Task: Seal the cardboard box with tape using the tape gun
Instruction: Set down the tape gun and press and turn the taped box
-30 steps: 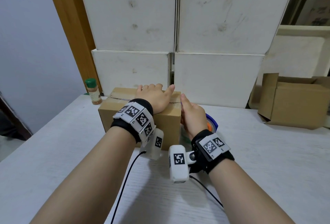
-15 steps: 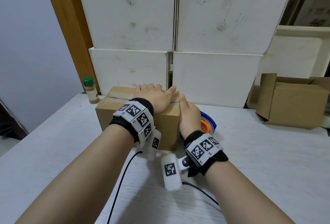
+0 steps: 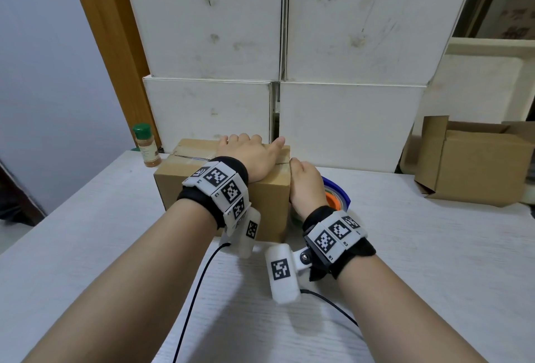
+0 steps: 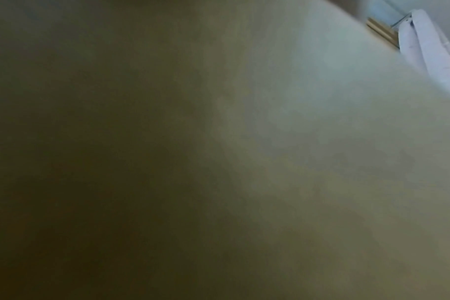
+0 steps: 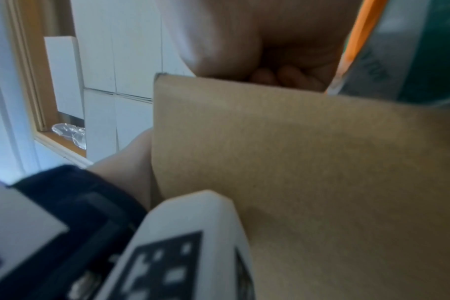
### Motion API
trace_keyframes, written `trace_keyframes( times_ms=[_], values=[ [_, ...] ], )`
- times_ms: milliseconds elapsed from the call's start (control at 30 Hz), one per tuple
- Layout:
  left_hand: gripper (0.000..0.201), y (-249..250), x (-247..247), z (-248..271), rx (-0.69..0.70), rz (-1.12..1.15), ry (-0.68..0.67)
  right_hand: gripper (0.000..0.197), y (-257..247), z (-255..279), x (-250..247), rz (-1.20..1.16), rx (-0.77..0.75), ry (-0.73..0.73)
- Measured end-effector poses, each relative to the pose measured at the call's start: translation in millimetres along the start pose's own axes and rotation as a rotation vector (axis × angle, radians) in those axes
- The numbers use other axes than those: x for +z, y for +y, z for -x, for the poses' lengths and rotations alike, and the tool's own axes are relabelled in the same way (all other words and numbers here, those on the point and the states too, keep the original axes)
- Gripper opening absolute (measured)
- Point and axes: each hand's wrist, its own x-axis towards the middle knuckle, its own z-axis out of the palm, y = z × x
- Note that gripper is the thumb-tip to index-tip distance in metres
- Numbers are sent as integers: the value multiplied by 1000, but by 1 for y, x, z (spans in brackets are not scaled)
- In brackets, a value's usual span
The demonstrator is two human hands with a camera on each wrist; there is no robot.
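Observation:
A brown cardboard box [image 3: 269, 209] stands on the white table, with clear tape along its top seam [image 3: 191, 157]. My left hand [image 3: 249, 154] lies flat on the box top, fingers straight. My right hand [image 3: 305, 186] is against the box's right side, thumb at the top edge. It grips the blue and orange tape gun [image 3: 337, 197], mostly hidden behind the hand. In the right wrist view the curled fingers [image 5: 285, 79] sit above the box side [image 5: 308, 162], beside the tape gun [image 5: 398, 50]. Blurred cardboard [image 4: 270, 142] fills the left wrist view.
A green-capped spice bottle [image 3: 146, 145] stands left of the box. Stacked white boxes [image 3: 347, 125] form a wall right behind it. An open cardboard box [image 3: 477, 165] sits at the right. Black cables [image 3: 197, 290] trail over the table [image 3: 434, 246] near my wrists.
My right hand with the tape gun has shifted slightly left, closer against the box's right side. My left hand has stayed flat on the box top.

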Motion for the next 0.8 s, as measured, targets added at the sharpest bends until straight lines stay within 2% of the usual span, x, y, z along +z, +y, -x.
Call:
trace_keyframes(
  times_ms=[200,467,600,667,733,800],
  values=[
    [73,-2,1,-1,17,-1,-6,19,-3,-3,-3,-55,144,-77],
    [75,-1,-1,0,5,20,-12,20,-1,6,-9,77,93,-121],
    [73,-4,4,-5,16,28,-7,14,-5,4,-9,80,129,-82],
    [71,-5,5,-7,10,76,1,15,-13,0,-11,43,122,2],
    [70,-5,5,-6,-16,176,4,18,-29,-5,-15,-45,107,92],
    [73,-4,2,-4,-44,315,9,31,-47,-10,-19,-51,87,72]
  ],
)
